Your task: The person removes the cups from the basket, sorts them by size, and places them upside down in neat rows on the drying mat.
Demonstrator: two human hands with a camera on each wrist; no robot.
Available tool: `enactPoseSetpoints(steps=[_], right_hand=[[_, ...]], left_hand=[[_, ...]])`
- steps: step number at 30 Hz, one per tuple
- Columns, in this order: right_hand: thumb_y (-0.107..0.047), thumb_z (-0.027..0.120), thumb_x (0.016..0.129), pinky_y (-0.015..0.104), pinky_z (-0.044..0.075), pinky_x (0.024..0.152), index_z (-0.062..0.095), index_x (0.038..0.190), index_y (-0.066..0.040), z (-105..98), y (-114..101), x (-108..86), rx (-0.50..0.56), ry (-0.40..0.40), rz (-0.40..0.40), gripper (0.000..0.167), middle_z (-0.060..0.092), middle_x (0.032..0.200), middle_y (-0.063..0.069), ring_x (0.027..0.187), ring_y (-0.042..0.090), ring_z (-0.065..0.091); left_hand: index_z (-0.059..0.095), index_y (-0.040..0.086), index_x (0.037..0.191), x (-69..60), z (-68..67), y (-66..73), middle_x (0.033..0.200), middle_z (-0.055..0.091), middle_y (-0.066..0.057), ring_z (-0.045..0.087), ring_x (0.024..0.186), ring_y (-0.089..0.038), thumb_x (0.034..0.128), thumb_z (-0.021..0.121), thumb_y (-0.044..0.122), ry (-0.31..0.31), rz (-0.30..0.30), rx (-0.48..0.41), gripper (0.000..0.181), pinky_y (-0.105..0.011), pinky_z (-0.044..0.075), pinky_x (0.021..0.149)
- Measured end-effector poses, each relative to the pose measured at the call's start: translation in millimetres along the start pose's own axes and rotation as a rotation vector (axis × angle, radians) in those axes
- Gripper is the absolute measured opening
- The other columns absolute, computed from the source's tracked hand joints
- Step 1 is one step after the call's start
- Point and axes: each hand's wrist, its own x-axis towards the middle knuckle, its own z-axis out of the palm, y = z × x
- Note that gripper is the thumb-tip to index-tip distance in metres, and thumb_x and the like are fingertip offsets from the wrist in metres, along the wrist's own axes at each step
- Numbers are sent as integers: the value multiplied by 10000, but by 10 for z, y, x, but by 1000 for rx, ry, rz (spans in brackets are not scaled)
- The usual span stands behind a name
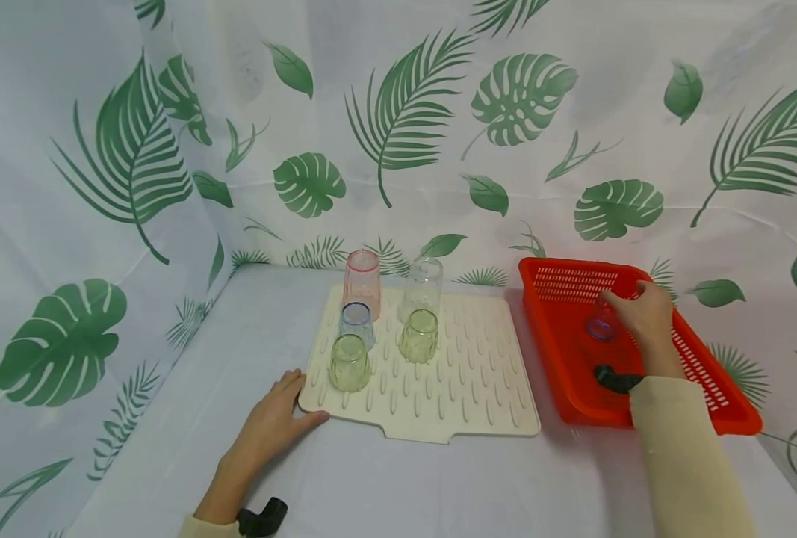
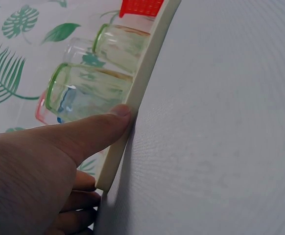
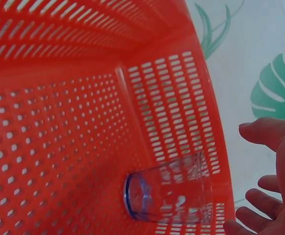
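Observation:
My left hand [image 1: 273,415] rests at the near left corner of a cream ridged drying board [image 1: 465,388], its thumb against the front edge. On the board's left half stand a tall pink-rimmed glass [image 1: 361,288], a tall clear glass [image 1: 423,284], a short blue-rimmed glass [image 1: 356,325] and two green glasses [image 1: 349,366], coloured rims up. My right hand [image 1: 647,317] reaches into a red basket [image 1: 559,373]. Below its spread fingers is a clear glass [image 3: 169,191], blue rim down on the basket floor. In the right wrist view, a gap appears between fingers and glass.
A white cloth-covered table [image 1: 485,486] lies under the board and basket. Behind and at the sides hangs a white curtain with green leaves [image 1: 411,112]. The basket's slotted walls [image 3: 174,103] rise around the right hand's glass.

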Motion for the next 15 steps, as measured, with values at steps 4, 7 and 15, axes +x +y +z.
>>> enactPoseSetpoints(steps=[4,7,15], right_hand=[[-453,573,975,705,397,1065,85,1570,68,-19,55,15,-17,-28,38,930,169,1591,363,1367,553,283],[-485,587,963,708,397,1064,62,1570,67,-39,99,25,-4,-56,65,975,146,1596,366,1366,558,275],[-559,655,902,676,465,1015,93,1572,46,-50,232,89,10,-164,104,1063,321,1522,343,1264,522,431]], left_hand=[[439,-18,1486,5,16,-14,1566,386,-258,291,1493,-445,873,745,472,8,7,2,843,-602,308,1194],[443,-12,1487,5,20,-14,1564,393,-255,296,1492,-443,871,746,475,11,12,5,841,-600,312,1193],[438,-33,1482,-8,14,9,1561,391,-264,305,1485,-451,865,752,470,7,6,-1,856,-603,315,1189]])
